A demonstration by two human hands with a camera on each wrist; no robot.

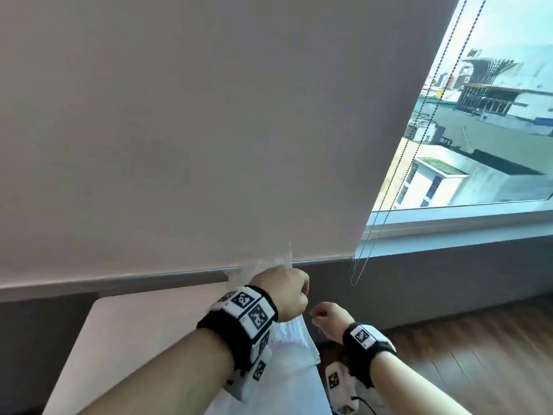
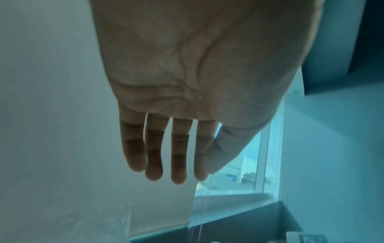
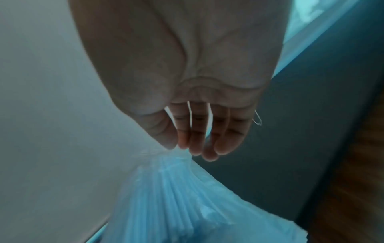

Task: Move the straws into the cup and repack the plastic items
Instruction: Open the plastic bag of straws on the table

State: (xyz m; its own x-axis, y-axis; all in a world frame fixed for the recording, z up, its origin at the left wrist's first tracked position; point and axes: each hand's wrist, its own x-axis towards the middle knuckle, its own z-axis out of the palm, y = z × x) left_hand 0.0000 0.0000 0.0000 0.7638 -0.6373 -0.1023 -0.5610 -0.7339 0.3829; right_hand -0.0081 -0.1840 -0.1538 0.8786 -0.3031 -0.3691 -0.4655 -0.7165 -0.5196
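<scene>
A: Straws, where have you got them?

B: Your right hand [image 3: 187,82] has them. White straws [image 3: 172,202] lie packed in a thin plastic bag [image 3: 239,208], and your thumb and fingertips [image 3: 195,148] pinch its gathered neck. The bag hangs below that pinch, at the bottom centre of the right wrist view.

A: And in the head view?

B: Low in the frame, just right of centre, the bag sits between your two forearms, beside the white table [image 1: 134,324].

A: What about my other hand?

B: Your left hand [image 2: 197,74] holds nothing. Its fingers [image 2: 178,156] are straight, side by side with narrow gaps, pointing toward the pale roller blind [image 1: 179,130].

A: Anything nearby?

B: A bead chain [image 1: 389,211] hangs at the blind's right edge, with the window [image 1: 478,130] at upper right.
</scene>
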